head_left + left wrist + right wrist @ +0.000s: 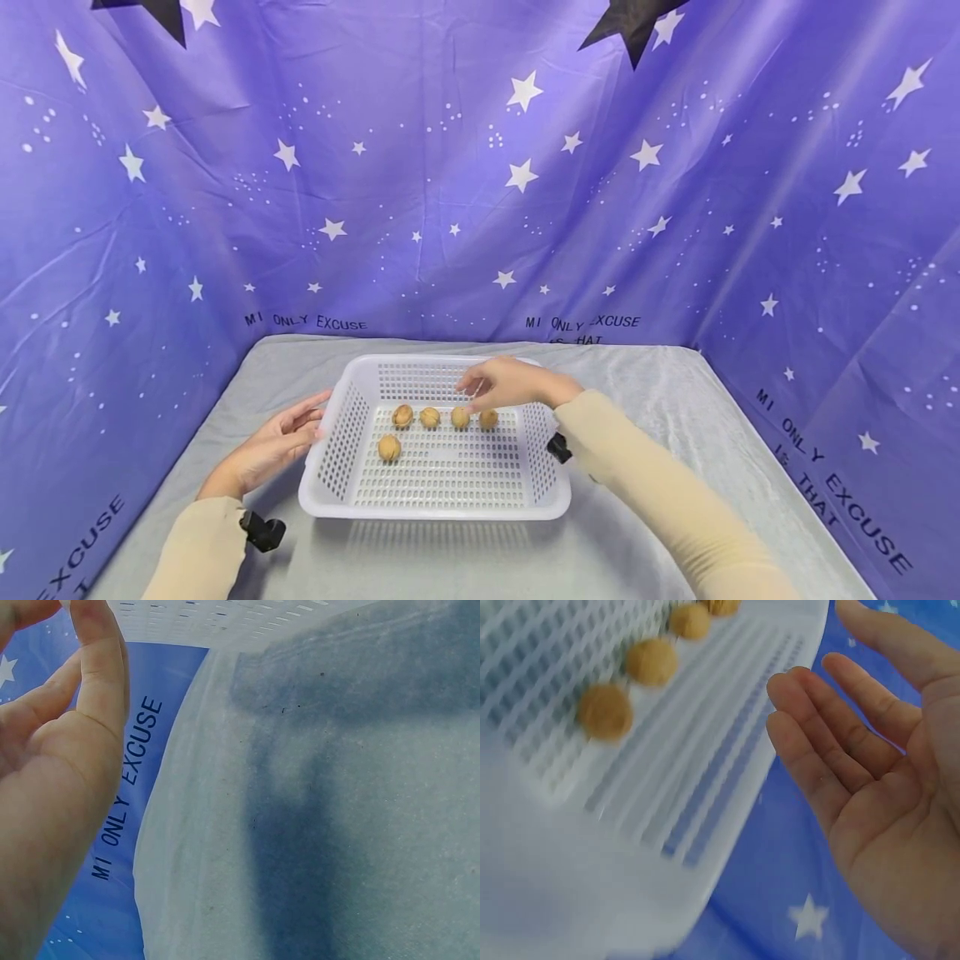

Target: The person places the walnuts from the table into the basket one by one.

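A white plastic basket with slotted walls holds several walnuts. Four-in-line is avoided here: a row of walnuts runs along its back half, and one walnut lies apart at the front left. My left hand is at the basket's left rim, thumb tip against it, fingers loosely extended. Over the right end of the row is my right hand, fingers relaxed and apart. The right wrist view shows an empty palm, with the walnuts lying beyond the fingers.
Grey cloth covers the table under the basket. Purple-blue star-printed curtains enclose the back and both sides. A small black device is strapped at the left wrist, another at the right.
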The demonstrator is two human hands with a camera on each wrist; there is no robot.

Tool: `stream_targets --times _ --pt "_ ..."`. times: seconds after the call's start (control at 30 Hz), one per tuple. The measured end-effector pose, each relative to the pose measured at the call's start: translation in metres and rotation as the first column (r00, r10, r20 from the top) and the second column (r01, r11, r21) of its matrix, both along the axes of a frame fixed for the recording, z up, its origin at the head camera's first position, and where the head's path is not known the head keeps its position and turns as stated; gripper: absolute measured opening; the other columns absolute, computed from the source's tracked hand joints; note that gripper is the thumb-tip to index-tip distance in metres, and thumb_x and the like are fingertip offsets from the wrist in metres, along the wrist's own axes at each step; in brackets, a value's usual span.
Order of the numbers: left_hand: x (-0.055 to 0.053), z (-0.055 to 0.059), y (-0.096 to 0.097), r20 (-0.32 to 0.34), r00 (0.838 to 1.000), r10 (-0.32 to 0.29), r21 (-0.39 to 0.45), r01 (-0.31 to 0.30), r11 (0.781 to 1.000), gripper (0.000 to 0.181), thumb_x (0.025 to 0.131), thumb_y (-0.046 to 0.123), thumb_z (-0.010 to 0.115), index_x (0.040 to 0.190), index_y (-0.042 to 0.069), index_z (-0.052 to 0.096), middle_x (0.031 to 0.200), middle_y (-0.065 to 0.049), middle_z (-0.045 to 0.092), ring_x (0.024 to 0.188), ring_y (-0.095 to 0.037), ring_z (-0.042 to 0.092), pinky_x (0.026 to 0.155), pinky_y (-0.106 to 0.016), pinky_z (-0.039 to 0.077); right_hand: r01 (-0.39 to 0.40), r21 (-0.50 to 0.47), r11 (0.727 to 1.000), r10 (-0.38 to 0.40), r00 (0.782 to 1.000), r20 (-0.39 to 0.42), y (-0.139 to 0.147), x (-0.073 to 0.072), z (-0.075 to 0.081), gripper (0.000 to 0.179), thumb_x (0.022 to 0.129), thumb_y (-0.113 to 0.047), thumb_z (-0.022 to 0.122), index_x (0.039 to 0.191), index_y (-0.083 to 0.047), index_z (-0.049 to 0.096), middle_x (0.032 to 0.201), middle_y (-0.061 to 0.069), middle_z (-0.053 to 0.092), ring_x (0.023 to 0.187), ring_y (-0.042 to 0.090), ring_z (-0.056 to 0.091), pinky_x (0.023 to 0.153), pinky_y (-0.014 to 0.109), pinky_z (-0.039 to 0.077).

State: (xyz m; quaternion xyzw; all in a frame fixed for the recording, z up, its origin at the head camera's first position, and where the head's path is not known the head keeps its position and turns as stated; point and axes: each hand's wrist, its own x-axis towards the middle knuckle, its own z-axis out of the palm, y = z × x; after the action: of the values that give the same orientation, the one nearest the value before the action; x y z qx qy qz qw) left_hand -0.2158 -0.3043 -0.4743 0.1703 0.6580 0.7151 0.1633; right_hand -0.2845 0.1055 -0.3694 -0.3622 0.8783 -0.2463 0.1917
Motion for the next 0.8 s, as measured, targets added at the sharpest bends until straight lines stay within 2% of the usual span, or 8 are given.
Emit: stream_targets --times 0.17,0.3,0.57,0.8 --pt "-0.001 0.0 -0.001 0.002 1.0 0.008 -0.004 -0.008 1.0 0.069 0.101 -0.005 0.051 0.158 -0.002 0.012 0.14 -0.01 0.05 0.12 -0.014 0.058 0.099 -0.029 0.049 0.047 -0.05 0.998 -0.048 0.999 -0.015 0.043 -0.001 0.006 0.045 0.091 -0.023 0.074 0.131 -0.005 0.063 0.125 0.01 0.067 0.109 0.02 0.065 0.097 0.035 0.051" --pt "-0.001 -0.001 -0.001 0.012 1.0 0.012 -0.008 -0.012 1.0 0.069 0.102 -0.004 0.05 0.159 -0.002 0.012 0.142 -0.012 0.049 0.121 -0.015 0.058 0.1 -0.029 0.049 0.087 -0.065 0.994 -0.09 0.995 -0.044 0.075 -0.001 0.007 0.045 0.091 -0.024 0.074 0.129 -0.001 0.064 0.123 0.014 0.067 0.107 0.022 0.065 0.095 0.038 0.053" --pt "-0.003 -0.002 -0.001 0.011 1.0 0.01 -0.018 -0.009 1.0 0.066 0.103 -0.001 0.049 0.159 0.0 0.014 0.143 -0.016 0.047 0.122 -0.018 0.057 0.1 -0.03 0.049 0.188 -0.082 0.979 -0.195 0.977 -0.084 0.139 0.004 -0.003 0.043 0.093 -0.027 0.073 0.126 -0.001 0.065 0.117 0.012 0.069 0.105 0.026 0.066 0.092 0.042 0.055" --pt "-0.002 -0.002 0.001 0.007 1.0 0.003 -0.017 -0.003 1.0 0.066 0.103 -0.002 0.048 0.159 -0.001 0.013 0.141 -0.014 0.05 0.121 -0.016 0.057 0.101 -0.028 0.048 0.225 -0.072 0.972 -0.231 0.967 -0.106 0.178 0.012 -0.016 0.038 0.095 -0.023 0.072 0.124 0.0 0.066 0.114 0.012 0.07 0.103 0.027 0.067 0.09 0.042 0.055"
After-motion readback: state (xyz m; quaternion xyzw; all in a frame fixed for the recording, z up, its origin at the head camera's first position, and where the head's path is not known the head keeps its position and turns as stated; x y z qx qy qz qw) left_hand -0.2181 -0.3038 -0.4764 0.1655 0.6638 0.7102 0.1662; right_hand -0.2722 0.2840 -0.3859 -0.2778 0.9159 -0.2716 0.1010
